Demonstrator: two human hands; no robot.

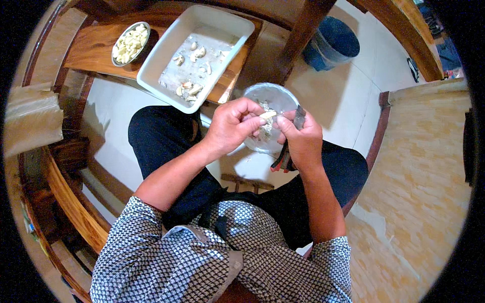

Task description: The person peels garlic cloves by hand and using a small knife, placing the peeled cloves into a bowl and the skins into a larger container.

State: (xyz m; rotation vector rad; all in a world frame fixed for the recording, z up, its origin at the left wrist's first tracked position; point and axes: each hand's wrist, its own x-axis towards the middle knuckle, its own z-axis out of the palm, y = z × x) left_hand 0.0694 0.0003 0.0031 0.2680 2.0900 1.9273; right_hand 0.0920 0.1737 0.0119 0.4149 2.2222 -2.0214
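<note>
My left hand (237, 123) pinches a pale garlic clove (268, 114) between thumb and fingers. Close beside it, my right hand (301, 132) grips a knife (299, 116) with a dark, stained blade; its black and red handle end (281, 163) sticks out below the palm. The right thumb is close to the clove's tip; I cannot tell if it touches. Under both hands is a round metal bowl (271, 146) with garlic skins inside. A pale rectangular plastic tub (151, 72) at the upper left holds several unpeeled cloves (195, 89) and bits of skin.
A small bowl of peeled garlic cloves (130, 43) stands left of the tub on a wooden bench (91, 51). A dark blue bucket (329, 45) is on the tiled floor (367, 72) at the upper right. Wooden furniture edges (409, 34) surround me, with a patterned surface (420, 151) at right.
</note>
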